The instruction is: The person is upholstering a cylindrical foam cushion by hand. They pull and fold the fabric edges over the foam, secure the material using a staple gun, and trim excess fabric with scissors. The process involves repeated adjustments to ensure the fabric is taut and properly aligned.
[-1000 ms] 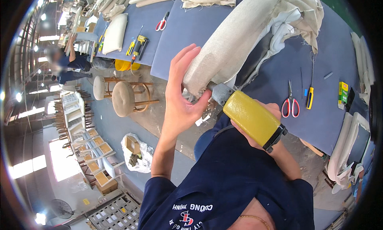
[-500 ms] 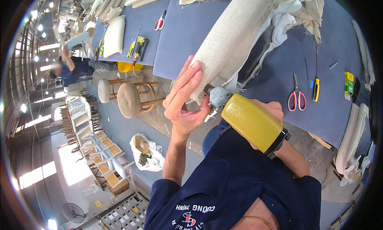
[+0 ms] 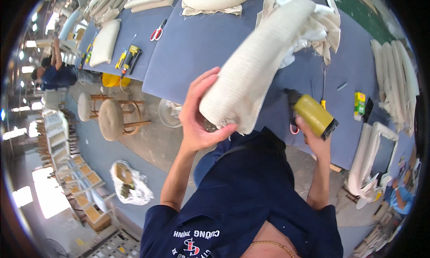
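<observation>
A: Where does the cream upholstered piece (image 3: 257,65) lie?
B: It slants from near left to far right, its far end above a blue-grey table (image 3: 183,56), its near end out past the table's near edge. Loose cloth (image 3: 330,33) bunches at the far right end. Whether the table bears its weight cannot be told.
A: And the hands?
B: The left hand (image 3: 197,123) clasps the near end, thumb on the near side, fingers spread along the left flank. The right hand (image 3: 312,135) wraps around a yellow tool (image 3: 312,116) with a dark nose and black end cap, held to the right, apart from the upholstered piece.
A: What surrounds the worker on the right?
B: Red-handled scissors (image 3: 294,129) show partly behind the tool. A screwdriver (image 3: 323,104) with a yellow handle lies just beyond, a green and yellow box (image 3: 359,105) farther right, and a cream padded frame (image 3: 365,150) nearer.
A: On the left?
B: A second pair of scissors (image 3: 157,33) and a cream cushion (image 3: 105,43) occupy the far left of the tabletop, while a round padded stool (image 3: 111,119) stands on the floor below, and a co-worker (image 3: 59,75) in dark clothing raises an arm well beyond
</observation>
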Motion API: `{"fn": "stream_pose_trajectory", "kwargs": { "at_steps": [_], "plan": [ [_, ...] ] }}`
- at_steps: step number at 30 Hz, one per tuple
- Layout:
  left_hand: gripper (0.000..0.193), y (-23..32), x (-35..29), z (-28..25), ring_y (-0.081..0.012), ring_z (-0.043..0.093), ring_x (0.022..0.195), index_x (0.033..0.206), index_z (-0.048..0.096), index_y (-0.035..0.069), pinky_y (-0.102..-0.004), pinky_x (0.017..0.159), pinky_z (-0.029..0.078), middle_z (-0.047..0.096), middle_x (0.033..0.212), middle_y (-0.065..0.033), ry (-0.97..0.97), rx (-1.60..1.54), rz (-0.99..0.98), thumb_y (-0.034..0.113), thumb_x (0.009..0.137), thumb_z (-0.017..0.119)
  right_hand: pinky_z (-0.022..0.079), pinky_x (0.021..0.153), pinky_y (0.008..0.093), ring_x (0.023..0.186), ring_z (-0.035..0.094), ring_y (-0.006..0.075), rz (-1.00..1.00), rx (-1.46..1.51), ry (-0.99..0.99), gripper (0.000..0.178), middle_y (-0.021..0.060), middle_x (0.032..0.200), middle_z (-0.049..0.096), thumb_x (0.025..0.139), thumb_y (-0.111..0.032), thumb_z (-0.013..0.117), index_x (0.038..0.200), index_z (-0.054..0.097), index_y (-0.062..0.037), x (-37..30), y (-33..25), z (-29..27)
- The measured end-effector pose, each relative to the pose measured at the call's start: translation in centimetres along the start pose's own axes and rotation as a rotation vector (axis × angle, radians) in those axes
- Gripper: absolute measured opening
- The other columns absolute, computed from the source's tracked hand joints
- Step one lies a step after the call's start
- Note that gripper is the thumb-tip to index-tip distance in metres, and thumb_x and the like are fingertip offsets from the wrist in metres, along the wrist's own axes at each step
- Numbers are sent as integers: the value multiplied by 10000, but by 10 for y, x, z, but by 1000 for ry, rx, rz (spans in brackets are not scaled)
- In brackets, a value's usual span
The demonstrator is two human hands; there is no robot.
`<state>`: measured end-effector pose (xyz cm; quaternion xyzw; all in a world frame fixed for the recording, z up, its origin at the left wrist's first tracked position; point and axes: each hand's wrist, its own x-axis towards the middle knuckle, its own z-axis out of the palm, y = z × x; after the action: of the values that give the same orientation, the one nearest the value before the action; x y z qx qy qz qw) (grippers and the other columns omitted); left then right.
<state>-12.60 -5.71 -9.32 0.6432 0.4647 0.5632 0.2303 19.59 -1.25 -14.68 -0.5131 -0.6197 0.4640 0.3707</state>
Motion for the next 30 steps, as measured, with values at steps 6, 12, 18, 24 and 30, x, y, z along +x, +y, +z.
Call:
{"fn": "stream_pose_trajectory", "kwargs": {
  "at_steps": [6,12,18,24,30],
  "plan": [
    [879,-5,18,57,-428,584,1316,1372,549,-52,-484,1100,465,589,1386,-309,62,-18,232,232,618,902,549,826,338,894,707,195,154,-327,114,445,144,1032,749,817,-73,789,1221,657,59,41,221,-153],
    [804,-2,55,85,-403,630,1265,1319,596,-15,-463,1075,501,652,1336,-239,161,5,283,159,600,911,517,961,523,1099,645,413,96,-1151,416,398,200,1158,680,851,-202,752,1227,679,-92,29,283,-138],
    [788,1,93,101,-362,647,1250,1311,606,0,-415,1048,522,673,1315,-199,169,23,264,148,598,907,542,869,576,1076,663,441,377,-1020,217,481,218,1153,654,886,-365,714,1256,580,-89,54,282,-74],
    [772,2,109,106,-345,664,1224,1314,609,21,-397,1023,537,675,1309,-193,162,-16,257,133,606,896,607,731,469,819,699,352,91,-867,214,434,187,1000,685,926,-286,724,1208,547,-9,51,324,-115],
    [756,2,107,105,-333,674,1212,1320,595,-29,-383,1032,516,666,1315,-237,143,-4,233,79,616,849,613,568,311,750,692,204,-16,230,153,384,140,1000,682,936,-73,711,1228,461,-77,92,48,-133]
  ]
}}
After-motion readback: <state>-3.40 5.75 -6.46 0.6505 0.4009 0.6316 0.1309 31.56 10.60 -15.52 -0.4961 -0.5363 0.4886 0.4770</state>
